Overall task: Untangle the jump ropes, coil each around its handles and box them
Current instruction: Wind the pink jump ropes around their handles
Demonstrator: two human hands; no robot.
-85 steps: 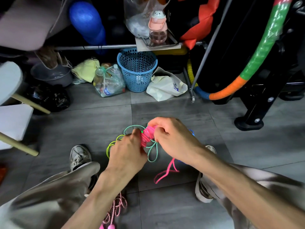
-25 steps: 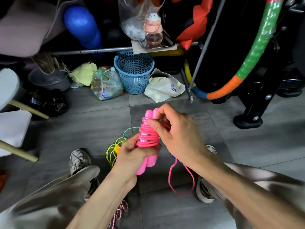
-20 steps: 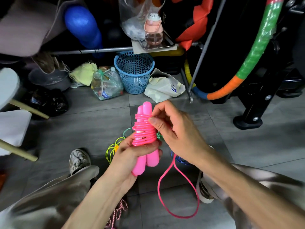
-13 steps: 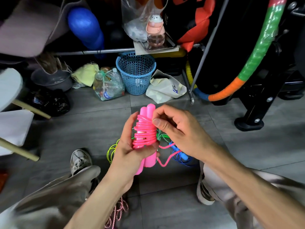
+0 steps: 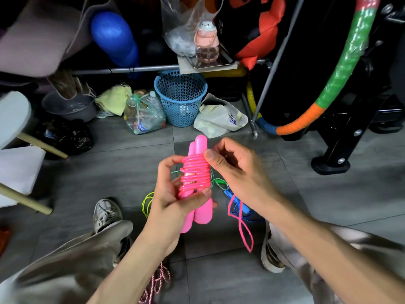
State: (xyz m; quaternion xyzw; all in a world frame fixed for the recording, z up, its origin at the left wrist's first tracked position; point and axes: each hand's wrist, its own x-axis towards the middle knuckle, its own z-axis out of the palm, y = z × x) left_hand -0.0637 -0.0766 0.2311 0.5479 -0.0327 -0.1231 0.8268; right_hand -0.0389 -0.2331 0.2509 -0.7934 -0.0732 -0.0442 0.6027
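Note:
My left hand [image 5: 173, 198] grips the two pink handles [image 5: 200, 212] held side by side, with the pink jump rope [image 5: 194, 175] coiled in many turns around their middle. My right hand [image 5: 235, 170] pinches the pink cord at the top of the coil. A loose pink loop [image 5: 242, 224] hangs below my right wrist. On the floor behind lie a green rope [image 5: 218, 182], a blue rope [image 5: 238, 207], a yellow-green rope [image 5: 146, 204] and, between my legs, a pink-and-white twisted rope [image 5: 156, 284]. No box is in view.
I squat on grey floor tiles with a shoe [image 5: 106, 212] on each side. A blue mesh basket [image 5: 180, 96], a bag of bottles [image 5: 143, 115] and a white bag [image 5: 219, 117] stand ahead. A hula hoop [image 5: 328, 88] leans at the right beside a black stand foot [image 5: 331, 164].
More turns of pink cord have gone around the handles and the coil has grown. The hanging loop has shortened and swung. Earlier, both hands worked low over the floor tangle.

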